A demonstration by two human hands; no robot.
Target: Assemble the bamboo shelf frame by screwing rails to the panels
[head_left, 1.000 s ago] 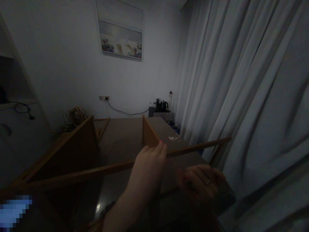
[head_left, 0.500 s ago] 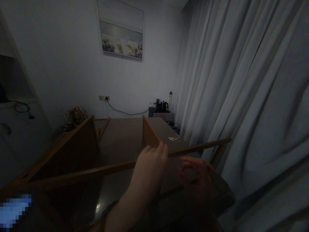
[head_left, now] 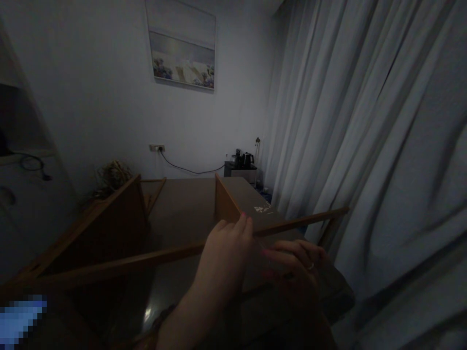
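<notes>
A wooden furniture frame lies on the table, its long wooden bar (head_left: 146, 261) crossing in front of me. My left hand (head_left: 226, 245) is closed over this bar, where an upright wooden panel (head_left: 226, 201) meets it. Just to the right and slightly below, my right hand (head_left: 297, 265) has its fingers bent together in a pinch. A faint thin sliver shows near its fingertips, too small and dark to name. A ring is on one of its fingers.
At left stands a larger wooden side panel (head_left: 98, 228). Small pale pieces (head_left: 262, 209) lie on the brown table (head_left: 182, 199). A dark kettle (head_left: 247, 159) sits on a cabinet by the wall. Long curtains (head_left: 328, 121) hang on the right.
My right hand has turned and its fingers have closed from a loose ring shape, its fingertips slightly further left. My left hand keeps its place on the bar.
</notes>
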